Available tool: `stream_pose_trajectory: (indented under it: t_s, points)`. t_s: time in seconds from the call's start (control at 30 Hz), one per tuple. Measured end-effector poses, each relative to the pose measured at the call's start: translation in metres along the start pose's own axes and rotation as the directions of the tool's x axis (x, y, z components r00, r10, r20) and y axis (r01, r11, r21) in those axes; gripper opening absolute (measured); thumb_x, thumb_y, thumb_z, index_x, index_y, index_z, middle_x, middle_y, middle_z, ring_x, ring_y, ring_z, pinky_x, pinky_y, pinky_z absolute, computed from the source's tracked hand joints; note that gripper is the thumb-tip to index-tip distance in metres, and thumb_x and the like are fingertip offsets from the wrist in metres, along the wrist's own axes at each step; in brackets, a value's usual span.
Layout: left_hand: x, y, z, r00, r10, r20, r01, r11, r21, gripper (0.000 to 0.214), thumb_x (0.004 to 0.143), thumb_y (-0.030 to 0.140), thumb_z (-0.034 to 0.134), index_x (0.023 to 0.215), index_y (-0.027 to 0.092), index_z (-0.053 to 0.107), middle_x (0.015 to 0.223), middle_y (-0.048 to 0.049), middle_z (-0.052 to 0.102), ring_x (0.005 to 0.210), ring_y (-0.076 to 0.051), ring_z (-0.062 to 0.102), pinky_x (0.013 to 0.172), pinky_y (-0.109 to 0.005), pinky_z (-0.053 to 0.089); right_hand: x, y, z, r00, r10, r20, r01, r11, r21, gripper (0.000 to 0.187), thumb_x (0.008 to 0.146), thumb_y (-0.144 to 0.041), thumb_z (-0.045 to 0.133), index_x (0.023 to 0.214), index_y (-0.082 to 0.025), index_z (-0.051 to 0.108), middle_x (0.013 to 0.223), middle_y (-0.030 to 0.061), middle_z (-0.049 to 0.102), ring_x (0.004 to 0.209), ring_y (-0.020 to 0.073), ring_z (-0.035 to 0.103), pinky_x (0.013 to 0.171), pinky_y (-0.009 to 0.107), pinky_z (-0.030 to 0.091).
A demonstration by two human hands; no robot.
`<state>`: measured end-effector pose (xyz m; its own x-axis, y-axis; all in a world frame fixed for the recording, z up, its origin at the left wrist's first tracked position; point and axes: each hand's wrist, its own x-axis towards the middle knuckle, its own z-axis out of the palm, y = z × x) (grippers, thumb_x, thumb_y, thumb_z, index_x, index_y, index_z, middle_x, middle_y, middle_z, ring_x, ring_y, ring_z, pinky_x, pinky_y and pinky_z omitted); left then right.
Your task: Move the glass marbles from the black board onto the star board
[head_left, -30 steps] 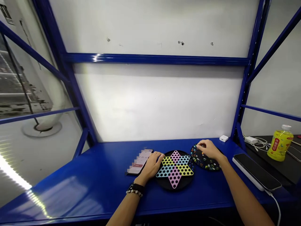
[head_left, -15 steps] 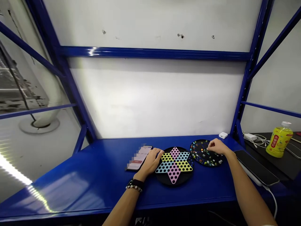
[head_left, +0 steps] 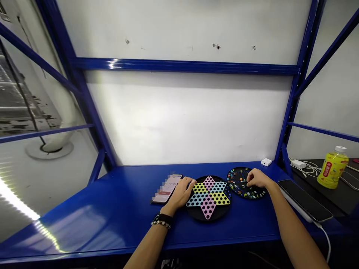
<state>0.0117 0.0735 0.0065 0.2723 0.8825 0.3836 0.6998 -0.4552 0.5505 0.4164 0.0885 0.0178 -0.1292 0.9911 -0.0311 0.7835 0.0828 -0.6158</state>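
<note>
- Left hand (head_left: 181,195): open and flat, holding nothing, fingertips at the rim of the Chinese checkers board (head_left: 196,214).
- Right hand (head_left: 257,178): fingers curled down over the marbles (head_left: 238,178) in the round black tray (head_left: 261,195); cannot tell whether one is pinched.
- Board and tray sit side by side on the blue steel shelf (head_left: 84,213).
- Phone (head_left: 167,188) lies just beside my left hand.
</note>
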Motion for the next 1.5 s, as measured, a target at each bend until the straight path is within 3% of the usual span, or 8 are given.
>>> stream_pose_trajectory:
  t_s: [0.17, 0.33, 0.5, 0.67, 0.83, 1.0, 1.3, 1.5]
  points:
    - [0.0, -0.001, 0.0, 1.0, 0.0, 0.008, 0.0, 1.0, 0.006, 0.049, 0.098, 0.053, 0.029, 0.097, 0.022, 0.068, 0.103, -0.007, 0.069, 0.101, -0.024, 0.06, 0.097, -0.039, 0.043, -0.001, -0.017, 0.0, 0.985, -0.079, -0.151, 0.121, 0.949, 0.291, 0.007, 0.065, -0.023, 0.064, 0.068, -0.018, 0.067, 0.066, 0.001, 0.065, 0.06, 0.0127, 0.056, 0.053, 0.022, 0.041]
    - [0.001, -0.001, 0.001, 1.0, -0.002, 0.003, 0.002, 1.0, 0.008, 0.049, 0.098, 0.053, 0.03, 0.097, 0.022, 0.069, 0.102, -0.0068, 0.07, 0.099, -0.024, 0.06, 0.095, -0.038, 0.044, 0.004, -0.038, -0.002, 0.97, 0.044, -0.238, 0.153, 0.654, 0.741, 0.022, 0.069, -0.029, 0.051, 0.088, -0.021, 0.056, 0.076, 0.0001, 0.059, 0.052, 0.0088, 0.045, 0.041, 0.018, 0.029]
    - [0.001, 0.0, 0.001, 1.0, -0.008, 0.001, 0.008, 1.0, 0.001, 0.05, 0.097, 0.053, 0.03, 0.096, 0.022, 0.069, 0.102, -0.0074, 0.07, 0.099, -0.024, 0.06, 0.095, -0.039, 0.044, 0.027, -0.041, 0.008, 0.968, 0.127, -0.216, 0.024, 0.81, 0.585, 0.012, 0.072, -0.026, 0.045, 0.078, -0.02, 0.054, 0.06, -0.0023, 0.047, 0.046, 0.0101, 0.037, 0.042, 0.021, 0.027]
    - [0.0, 0.0, 0.001, 1.0, -0.014, 0.005, 0.014, 1.0, -0.005, 0.049, 0.098, 0.052, 0.03, 0.097, 0.022, 0.068, 0.102, -0.0077, 0.069, 0.1, -0.024, 0.059, 0.097, -0.039, 0.043, 0.057, -0.051, 0.033, 0.953, 0.139, -0.27, -0.073, 0.968, 0.24, 0.006, 0.076, -0.023, 0.057, 0.08, -0.021, 0.06, 0.072, 0.003, 0.06, 0.068, 0.0178, 0.056, 0.058, 0.025, 0.036]
    - [-0.001, 0.001, 0.0, 1.0, -0.016, 0.018, 0.016, 1.0, -0.001, 0.048, 0.098, 0.051, 0.03, 0.097, 0.022, 0.068, 0.102, -0.0077, 0.068, 0.099, -0.024, 0.058, 0.097, -0.039, 0.043, 0.068, -0.059, 0.055, 0.958, 0.123, -0.258, -0.146, 0.987, -0.071, 0.009, 0.079, -0.02, 0.063, 0.088, -0.02, 0.063, 0.1, 0.011, 0.067, 0.093, 0.0257, 0.063, 0.072, 0.03, 0.04]
    - [-0.001, 0.003, 0.0, 1.0, -0.017, 0.014, 0.017, 1.0, -0.006, 0.047, 0.098, 0.051, 0.03, 0.097, 0.022, 0.067, 0.101, -0.0081, 0.068, 0.099, -0.025, 0.058, 0.096, -0.04, 0.043, 0.059, -0.05, 0.052, 0.97, 0.116, -0.215, -0.161, 0.966, -0.202, 0.012, 0.091, -0.026, 0.055, 0.084, -0.019, 0.061, 0.101, 0.0132, 0.068, 0.094, 0.0266, 0.065, 0.072, 0.031, 0.041]
    - [-0.001, 0.0, 0.0, 1.0, -0.016, 0.006, 0.016, 1.0, 0.001, 0.047, 0.098, 0.052, 0.032, 0.098, 0.022, 0.068, 0.103, -0.0075, 0.068, 0.1, -0.024, 0.059, 0.097, -0.039, 0.043, 0.051, -0.04, 0.045, 0.967, 0.131, -0.216, -0.135, 0.991, 0.001, 0.017, 0.087, -0.024, 0.057, 0.071, -0.02, 0.05, 0.092, 0.0144, 0.065, 0.095, 0.0289, 0.062, 0.078, 0.035, 0.041]
    - [0.0, 0.001, 0.0, 1.0, -0.021, 0.005, 0.021, 1.0, 0.0, 0.048, 0.098, 0.052, 0.032, 0.098, 0.022, 0.069, 0.103, -0.0079, 0.069, 0.1, -0.025, 0.06, 0.096, -0.039, 0.043, 0.053, -0.05, 0.033, 0.949, 0.085, -0.303, 0.036, 0.928, 0.372, 0.026, 0.093, -0.037, 0.038, 0.07, -0.024, 0.04, 0.062, 0.0003, 0.05, 0.055, 0.0156, 0.048, 0.052, 0.027, 0.039]
